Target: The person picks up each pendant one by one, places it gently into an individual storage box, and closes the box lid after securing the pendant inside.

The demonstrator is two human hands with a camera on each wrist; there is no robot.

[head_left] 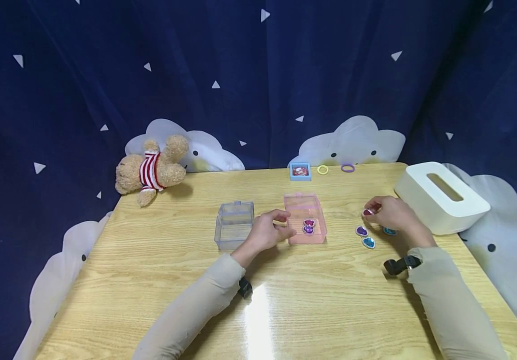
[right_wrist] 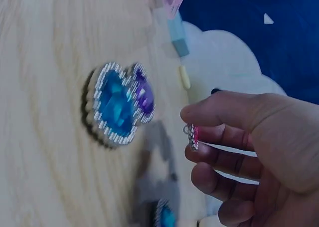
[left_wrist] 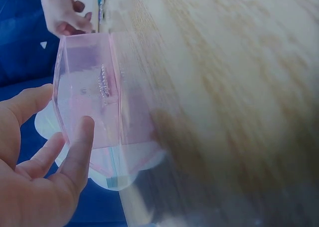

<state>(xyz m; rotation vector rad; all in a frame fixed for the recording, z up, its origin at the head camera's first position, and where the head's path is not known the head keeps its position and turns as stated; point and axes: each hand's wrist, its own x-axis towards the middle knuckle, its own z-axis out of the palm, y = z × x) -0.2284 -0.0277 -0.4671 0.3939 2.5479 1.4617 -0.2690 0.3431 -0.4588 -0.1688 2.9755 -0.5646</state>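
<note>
My right hand [head_left: 391, 212] pinches a heart-shaped pink-red gem pendant [right_wrist: 195, 137] between thumb and fingers, above the table. Below it lie a purple heart gem [head_left: 362, 231] and a blue heart gem [head_left: 368, 243]; another blue gem [head_left: 390, 231] is partly covered by this hand. My left hand [head_left: 265, 231] is at the left side of an opened clear pink box [head_left: 319, 239], its fingers spread and fingertips right at the box's edge. Inside that box rest a red heart gem [head_left: 309, 222] and a purple one [head_left: 308, 230].
Left of my left hand stands an opened clear grey-blue box [head_left: 228, 245]. A small blue square case [head_left: 300, 171], a yellow ring [head_left: 323, 170] and a purple ring [head_left: 347, 168] line the back edge. A white tissue box [head_left: 443, 200] sits right, a teddy bear [head_left: 150, 170] back left.
</note>
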